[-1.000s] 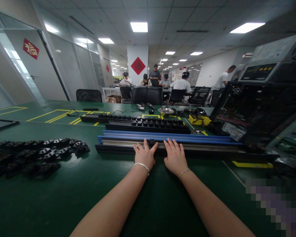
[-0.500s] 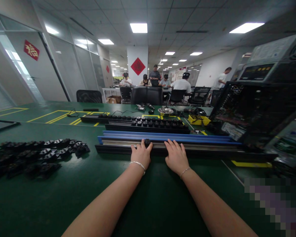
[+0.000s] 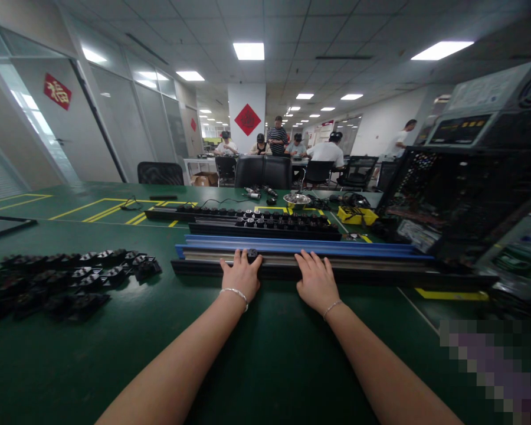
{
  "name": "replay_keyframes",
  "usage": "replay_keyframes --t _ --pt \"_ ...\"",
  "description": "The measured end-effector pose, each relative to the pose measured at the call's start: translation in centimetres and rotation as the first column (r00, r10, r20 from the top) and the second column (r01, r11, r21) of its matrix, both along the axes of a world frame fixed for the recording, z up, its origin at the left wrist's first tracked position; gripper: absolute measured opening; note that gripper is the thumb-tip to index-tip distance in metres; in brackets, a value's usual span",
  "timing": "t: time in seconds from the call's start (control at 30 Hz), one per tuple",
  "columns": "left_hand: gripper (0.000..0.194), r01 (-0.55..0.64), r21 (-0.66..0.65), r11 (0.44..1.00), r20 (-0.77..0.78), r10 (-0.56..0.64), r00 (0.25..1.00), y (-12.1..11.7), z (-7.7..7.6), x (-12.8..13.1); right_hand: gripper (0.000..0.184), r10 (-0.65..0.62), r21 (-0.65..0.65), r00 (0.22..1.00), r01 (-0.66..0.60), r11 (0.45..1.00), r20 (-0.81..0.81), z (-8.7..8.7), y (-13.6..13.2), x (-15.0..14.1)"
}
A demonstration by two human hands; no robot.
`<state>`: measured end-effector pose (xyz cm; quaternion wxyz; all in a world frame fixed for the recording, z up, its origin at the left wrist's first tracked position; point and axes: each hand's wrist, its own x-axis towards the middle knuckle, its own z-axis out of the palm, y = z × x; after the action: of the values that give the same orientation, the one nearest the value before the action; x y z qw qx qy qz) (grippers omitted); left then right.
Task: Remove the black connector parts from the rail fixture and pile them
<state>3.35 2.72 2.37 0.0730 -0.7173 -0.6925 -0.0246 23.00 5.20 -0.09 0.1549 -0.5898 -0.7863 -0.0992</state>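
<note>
- The green table (image 3: 265,366) is in front, under both arms.
- The right hand (image 3: 315,280) rests on the long black rail (image 3: 278,272). Its fingers are a little bit spread, and I see nothing pinched in them.
- The left hand (image 3: 241,278) is by the small black piece (image 3: 252,255). Its thumb and pointing finger sit on each side and look to be pinching it.
- That piece sits on the rail, left of the right hand. The rail runs side to side.
- The blue rail (image 3: 358,248) lies just behind.
</note>
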Motion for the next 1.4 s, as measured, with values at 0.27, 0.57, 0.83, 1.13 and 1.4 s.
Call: replay_keyframes --t 0.27,0.57,0.83,1.13,1.4 --pt "0.059 -0.064 -0.003 0.998 -0.043 0.064 0.997 -0.4 0.4 -2.7 0.063 0.002 0.013 1.0 -0.002 1.0 0.008 -0.1 0.1 0.0" --pt "0.06 -0.066 0.026 0.998 -0.062 0.067 0.996 -0.5 0.4 -4.1 0.064 0.005 0.015 1.0 -0.005 1.0 -0.006 -0.1 0.1 0.0" --pt "0.059 -0.093 0.023 0.995 -0.063 0.094 0.994 -0.5 0.1 -5.3 0.063 0.005 0.019 1.0 -0.005 1.0 -0.007 -0.3 0.1 0.1" --pt "0.059 -0.108 0.03 0.994 -0.082 0.11 0.991 -0.6 0.0 -7.0 0.064 0.005 0.006 1.0 -0.005 1.0 0.004 -0.1 0.1 0.0" --pt "0.058 -0.14 0.045 0.989 -0.087 0.143 0.986 -0.5 -0.2 -7.6 0.063 0.0 0.011 1.0 0.0 1.0 0.008 -0.1 0.1 0.1"
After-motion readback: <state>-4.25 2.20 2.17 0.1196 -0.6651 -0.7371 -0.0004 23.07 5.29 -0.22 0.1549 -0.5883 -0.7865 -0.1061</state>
